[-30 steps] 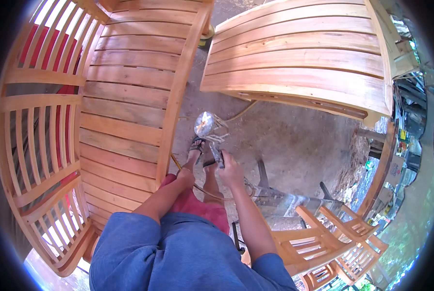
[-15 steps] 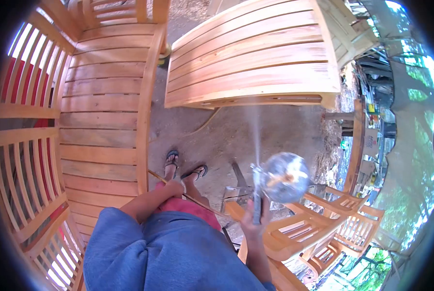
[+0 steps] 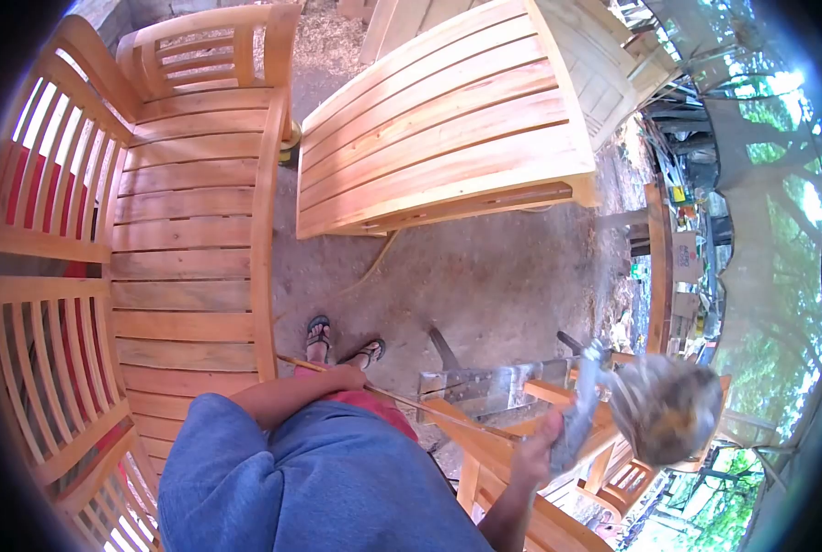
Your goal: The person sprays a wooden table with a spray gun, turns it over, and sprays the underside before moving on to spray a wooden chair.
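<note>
My right hand is wrapped round the handle of a spray gun, whose round, shiny cup is stained and slightly blurred. The gun is held out to the right, over the wooden chairs, and no mist shows at its nozzle. At my waist my left hand is closed round a thin tan hose, which runs across my body toward the right hand; its fingers are partly hidden. Ahead stands a slatted wooden table with a glossy top.
On the left is a long slatted wooden bench with a barred back. Several wooden chairs stand at the lower right. A low, paint-marked wooden stand is on the dirt floor. Clutter and a cardboard box line the right side.
The spray gun has swung right and toward me, away from the table. The mist streaming from its nozzle has stopped. My left hand has shifted slightly right and remains on the hose.
</note>
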A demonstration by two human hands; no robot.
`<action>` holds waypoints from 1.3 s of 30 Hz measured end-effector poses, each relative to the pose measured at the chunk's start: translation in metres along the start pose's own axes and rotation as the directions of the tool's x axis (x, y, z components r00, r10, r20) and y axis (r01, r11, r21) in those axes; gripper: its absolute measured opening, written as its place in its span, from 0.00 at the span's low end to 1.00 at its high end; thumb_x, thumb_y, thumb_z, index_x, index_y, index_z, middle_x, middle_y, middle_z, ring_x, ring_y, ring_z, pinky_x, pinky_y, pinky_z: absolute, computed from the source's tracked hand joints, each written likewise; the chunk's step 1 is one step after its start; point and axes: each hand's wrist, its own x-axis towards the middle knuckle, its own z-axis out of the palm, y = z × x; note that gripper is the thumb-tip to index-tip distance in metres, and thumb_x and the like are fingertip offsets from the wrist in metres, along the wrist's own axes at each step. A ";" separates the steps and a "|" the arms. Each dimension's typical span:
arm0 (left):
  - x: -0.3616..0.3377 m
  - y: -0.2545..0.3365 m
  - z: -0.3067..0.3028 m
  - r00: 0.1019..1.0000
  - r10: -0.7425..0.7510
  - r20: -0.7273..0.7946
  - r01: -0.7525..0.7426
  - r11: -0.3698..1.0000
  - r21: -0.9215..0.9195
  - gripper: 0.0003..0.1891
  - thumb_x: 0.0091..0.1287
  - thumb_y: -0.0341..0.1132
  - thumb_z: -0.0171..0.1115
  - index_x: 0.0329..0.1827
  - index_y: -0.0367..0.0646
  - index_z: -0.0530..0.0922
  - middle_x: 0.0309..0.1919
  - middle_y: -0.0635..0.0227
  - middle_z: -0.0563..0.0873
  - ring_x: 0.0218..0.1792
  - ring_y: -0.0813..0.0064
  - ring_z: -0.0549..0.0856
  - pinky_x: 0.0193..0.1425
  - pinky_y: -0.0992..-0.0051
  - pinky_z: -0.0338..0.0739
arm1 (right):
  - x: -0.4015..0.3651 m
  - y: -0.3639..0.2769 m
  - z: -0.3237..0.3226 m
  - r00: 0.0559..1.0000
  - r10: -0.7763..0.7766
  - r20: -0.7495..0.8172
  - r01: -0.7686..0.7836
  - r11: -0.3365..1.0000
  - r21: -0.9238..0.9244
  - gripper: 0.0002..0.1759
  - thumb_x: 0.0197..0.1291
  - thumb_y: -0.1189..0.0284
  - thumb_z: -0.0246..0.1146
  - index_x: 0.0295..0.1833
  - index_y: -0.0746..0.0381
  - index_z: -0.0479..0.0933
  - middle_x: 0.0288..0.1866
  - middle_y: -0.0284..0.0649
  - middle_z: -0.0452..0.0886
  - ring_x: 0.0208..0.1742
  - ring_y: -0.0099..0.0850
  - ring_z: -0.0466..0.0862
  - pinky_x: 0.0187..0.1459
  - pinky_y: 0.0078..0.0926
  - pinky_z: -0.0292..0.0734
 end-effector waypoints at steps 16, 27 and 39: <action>0.001 -0.058 0.066 0.972 -0.235 -0.017 0.235 0.972 0.009 0.17 0.61 0.40 0.57 0.50 0.47 0.86 0.50 0.60 0.87 0.52 0.59 0.86 0.53 0.57 0.79 | -0.056 0.026 0.190 0.720 -0.149 0.677 0.173 0.984 0.033 0.24 0.52 0.75 0.65 0.57 0.63 0.74 0.37 0.52 0.84 0.35 0.54 0.84 0.37 0.49 0.79; 0.000 -0.064 0.105 0.942 -0.317 -0.110 0.322 0.946 0.033 0.15 0.60 0.38 0.59 0.47 0.48 0.87 0.48 0.60 0.88 0.51 0.60 0.86 0.53 0.55 0.77 | -0.097 0.057 0.300 0.498 -0.058 0.865 0.174 0.984 -0.034 0.20 0.59 0.65 0.62 0.56 0.59 0.75 0.33 0.55 0.83 0.36 0.55 0.84 0.38 0.53 0.77; -0.002 -0.066 0.072 0.924 -0.370 -0.094 0.361 0.927 -0.098 0.17 0.61 0.39 0.58 0.50 0.46 0.85 0.52 0.60 0.87 0.53 0.60 0.86 0.56 0.57 0.78 | -0.015 0.029 0.266 0.818 -0.024 0.574 0.067 0.996 -0.055 0.16 0.60 0.66 0.63 0.53 0.59 0.77 0.32 0.52 0.84 0.34 0.53 0.84 0.34 0.48 0.78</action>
